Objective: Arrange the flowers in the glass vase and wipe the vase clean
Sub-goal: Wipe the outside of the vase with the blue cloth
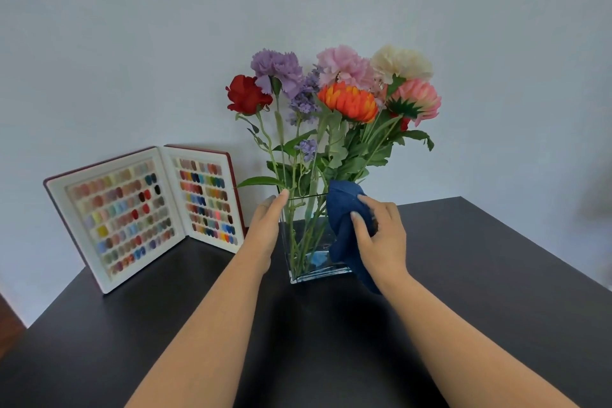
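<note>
A square clear glass vase (306, 242) stands on the black table (480, 275), holding a bunch of flowers (337, 93): red, purple, pink, cream and orange blooms on green stems. My left hand (265, 225) lies flat against the vase's left side, fingertips at the rim. My right hand (377, 235) presses a dark blue cloth (341, 219) against the vase's right front face. The cloth hangs from the rim down to the base and hides that side of the glass.
An open red-edged book of coloured nail swatches (149, 209) stands upright at the back left, leaning by the white wall (132, 60). The table's right edge runs diagonally at the far right.
</note>
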Demonstrator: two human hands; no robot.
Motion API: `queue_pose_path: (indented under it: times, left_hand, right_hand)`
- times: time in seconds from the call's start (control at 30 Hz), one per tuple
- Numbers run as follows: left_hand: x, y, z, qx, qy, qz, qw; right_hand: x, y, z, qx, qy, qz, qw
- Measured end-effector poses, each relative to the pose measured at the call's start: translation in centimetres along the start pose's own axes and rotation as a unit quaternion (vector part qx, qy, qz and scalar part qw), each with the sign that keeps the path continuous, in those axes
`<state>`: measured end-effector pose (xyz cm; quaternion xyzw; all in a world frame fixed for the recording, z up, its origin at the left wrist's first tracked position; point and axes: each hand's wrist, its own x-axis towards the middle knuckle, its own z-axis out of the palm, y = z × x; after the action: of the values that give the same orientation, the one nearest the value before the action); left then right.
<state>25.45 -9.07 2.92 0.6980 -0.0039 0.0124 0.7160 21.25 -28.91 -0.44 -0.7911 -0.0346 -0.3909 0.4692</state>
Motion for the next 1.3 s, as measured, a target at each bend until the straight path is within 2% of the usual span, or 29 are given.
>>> queue_pose_path:
  times: [0.07,0.2,0.33,0.4,0.57,0.67,0.77,0.87,0.93,1.0,1.1,1.17,1.3]
  left_hand:
    - [0.2,-0.3,0.3,-0.004,-0.013,-0.004,1.000]
    - [0.6,-0.9,0.6,-0.006,0.012,-0.002,1.000]
    - [0.8,-1.1,0.4,0.023,0.012,0.034,0.999]
    - [0.8,-1.1,0.3,0.039,0.014,0.043,0.998]
    - [0.7,-0.9,0.0,0.047,0.005,0.032,0.998]
    - [0.8,-0.8,-0.4,0.058,-0.002,0.022,0.998]
    - [1.0,-0.6,-0.6,0.061,-0.017,0.025,0.998]
    - [1.2,-0.6,-1.0,0.063,-0.032,0.025,0.997]
    - [1.3,-0.7,-1.2,0.073,-0.037,0.021,0.996]
    - [1.3,-0.6,-1.4,0.086,-0.039,0.025,0.995]
    - [1.5,-0.5,-1.5,0.086,-0.044,0.040,0.995]
    - [1.7,-0.4,-1.5,0.077,-0.041,0.051,0.995]
    - [2.0,-0.4,-1.7,0.083,-0.039,0.067,0.994]
  right_hand:
    - [-0.3,0.2,0.6,-0.009,-0.006,-0.001,1.000]
    - [-1.6,0.9,1.9,-0.047,-0.025,-0.038,0.998]
    - [-3.3,1.7,2.1,-0.138,-0.090,-0.165,0.973]
    - [-3.1,1.8,1.7,-0.177,-0.097,-0.207,0.957]
    - [0.0,-0.6,1.1,-0.124,-0.016,-0.121,0.985]
    - [0.6,-2.0,1.7,-0.120,-0.020,-0.140,0.983]
    - [-0.1,-2.3,2.4,-0.164,-0.051,-0.223,0.960]
    - [-1.4,-1.7,2.8,-0.229,-0.126,-0.335,0.905]
    - [-2.0,-1.2,2.6,-0.258,-0.169,-0.369,0.877]
    - [-1.5,-1.1,2.1,-0.250,-0.171,-0.357,0.884]
    - [0.4,-2.4,1.8,-0.215,-0.110,-0.299,0.923]
    - [1.5,-3.6,2.1,-0.196,-0.078,-0.281,0.936]
    - [1.0,-4.2,3.3,-0.204,-0.098,-0.330,0.917]
